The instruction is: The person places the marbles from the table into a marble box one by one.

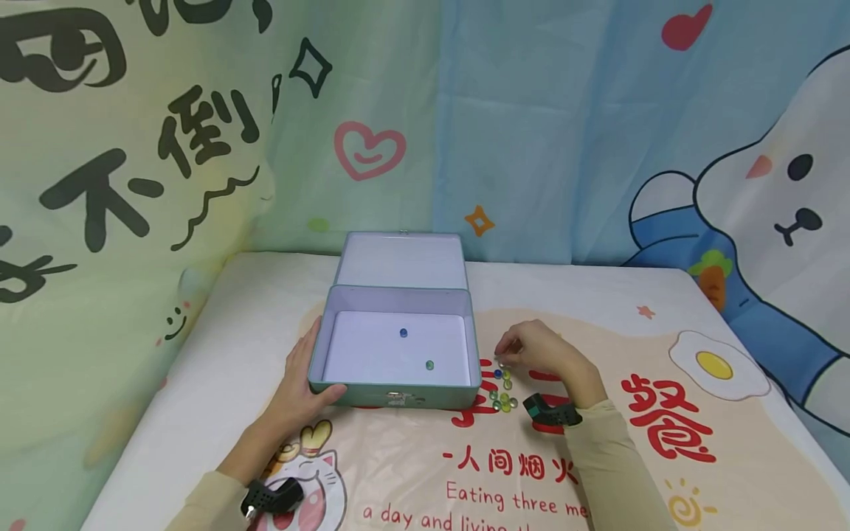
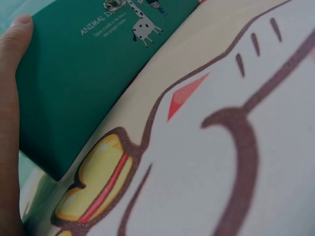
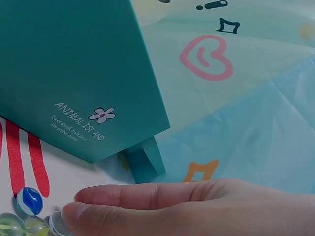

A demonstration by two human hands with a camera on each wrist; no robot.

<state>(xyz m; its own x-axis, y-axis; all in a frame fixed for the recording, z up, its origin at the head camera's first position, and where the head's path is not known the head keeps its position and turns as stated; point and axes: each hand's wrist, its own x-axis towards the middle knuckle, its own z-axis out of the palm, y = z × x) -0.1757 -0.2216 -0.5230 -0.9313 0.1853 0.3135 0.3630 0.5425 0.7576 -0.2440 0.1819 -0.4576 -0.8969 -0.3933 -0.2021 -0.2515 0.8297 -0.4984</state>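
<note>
A green tin box (image 1: 398, 397) stands with its lid (image 1: 401, 258) tipped back. On its pale floor lie a blue marble (image 1: 403, 333) and a green marble (image 1: 429, 365). My left hand (image 1: 300, 380) holds the box's front left corner, fingers along the side wall and thumb across the front. To the right of the box, my right hand (image 1: 541, 350) pinches a clear marble (image 3: 59, 223) at the tips of thumb and index finger. Close by are a blue-and-white marble (image 3: 30, 201) and several yellow-green marbles (image 1: 505, 402) in a loose cluster.
The table is covered by a printed cloth (image 1: 398, 457) with red characters, a fried egg and a cat. Patterned curtains (image 1: 518, 147) hang behind the table and at its left. Each wrist wears a black strap (image 1: 553, 413).
</note>
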